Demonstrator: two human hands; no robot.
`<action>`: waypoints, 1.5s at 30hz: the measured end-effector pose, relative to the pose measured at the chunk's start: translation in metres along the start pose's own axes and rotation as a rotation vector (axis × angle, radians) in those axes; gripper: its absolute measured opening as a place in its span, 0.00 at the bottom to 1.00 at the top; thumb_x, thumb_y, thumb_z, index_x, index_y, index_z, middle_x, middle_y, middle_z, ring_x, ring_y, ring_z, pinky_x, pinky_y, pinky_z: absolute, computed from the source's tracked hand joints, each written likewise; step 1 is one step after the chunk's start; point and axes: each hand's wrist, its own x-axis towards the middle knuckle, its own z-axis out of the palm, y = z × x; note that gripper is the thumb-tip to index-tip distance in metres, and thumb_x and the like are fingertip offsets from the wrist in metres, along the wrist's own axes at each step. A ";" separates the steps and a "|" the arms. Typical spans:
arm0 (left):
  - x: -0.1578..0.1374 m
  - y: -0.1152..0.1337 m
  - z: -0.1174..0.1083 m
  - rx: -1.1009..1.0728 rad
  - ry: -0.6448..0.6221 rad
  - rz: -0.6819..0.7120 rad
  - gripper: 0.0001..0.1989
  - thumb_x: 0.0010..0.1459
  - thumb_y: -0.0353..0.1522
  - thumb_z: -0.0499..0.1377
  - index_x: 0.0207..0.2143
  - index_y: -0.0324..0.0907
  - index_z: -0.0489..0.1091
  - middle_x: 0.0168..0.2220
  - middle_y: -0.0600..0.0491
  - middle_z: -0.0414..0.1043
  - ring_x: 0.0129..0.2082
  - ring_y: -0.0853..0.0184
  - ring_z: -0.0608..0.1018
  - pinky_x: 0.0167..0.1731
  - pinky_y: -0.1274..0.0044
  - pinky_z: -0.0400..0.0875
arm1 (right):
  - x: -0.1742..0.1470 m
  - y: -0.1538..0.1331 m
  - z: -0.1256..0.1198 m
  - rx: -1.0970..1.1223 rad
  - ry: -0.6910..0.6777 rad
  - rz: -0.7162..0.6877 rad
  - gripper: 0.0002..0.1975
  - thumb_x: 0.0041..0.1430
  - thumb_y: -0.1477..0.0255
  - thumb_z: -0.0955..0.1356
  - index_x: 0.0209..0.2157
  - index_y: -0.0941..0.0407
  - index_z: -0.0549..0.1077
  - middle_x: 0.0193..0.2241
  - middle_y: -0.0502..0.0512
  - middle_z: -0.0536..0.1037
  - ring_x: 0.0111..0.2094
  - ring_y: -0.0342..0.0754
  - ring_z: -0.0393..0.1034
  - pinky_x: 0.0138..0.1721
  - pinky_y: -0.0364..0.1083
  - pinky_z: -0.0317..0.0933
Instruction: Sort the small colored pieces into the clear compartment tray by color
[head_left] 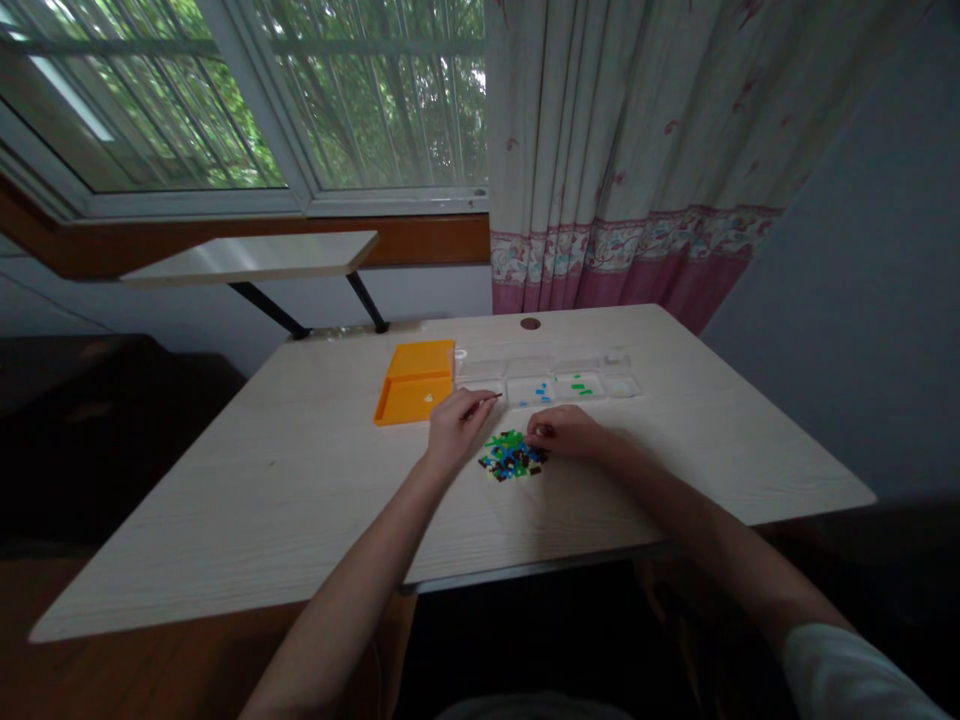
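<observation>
A pile of small building bricks (510, 462) in green, blue, dark brown and pale yellow lies on the table. My left hand (453, 422) is closed in a pinch on a small brown brick (493, 397), left of and above the pile, by the front of a clear compartment tray (553, 388). At the pile's right edge is my right hand (568, 431), its fingers curled together; a dark bit shows by them, too small to name. In the tray, one compartment holds several blue bricks (541, 391) and the one to its right several green bricks (580, 388).
An open orange box (420, 358) stands left of the tray, with a small white piece (429, 398) inside. A raised shelf (262, 256) on black brackets is at the table's back left. Behind are a window and a curtain (592, 200).
</observation>
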 end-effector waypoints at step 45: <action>-0.011 0.004 0.020 0.129 -0.334 0.051 0.11 0.55 0.39 0.54 0.32 0.41 0.71 0.18 0.57 0.66 0.18 0.75 0.67 0.22 0.83 0.59 | 0.016 -0.015 0.013 0.934 0.121 0.329 0.16 0.45 0.57 0.64 0.24 0.58 0.65 0.14 0.42 0.59 0.16 0.36 0.48 0.18 0.39 0.43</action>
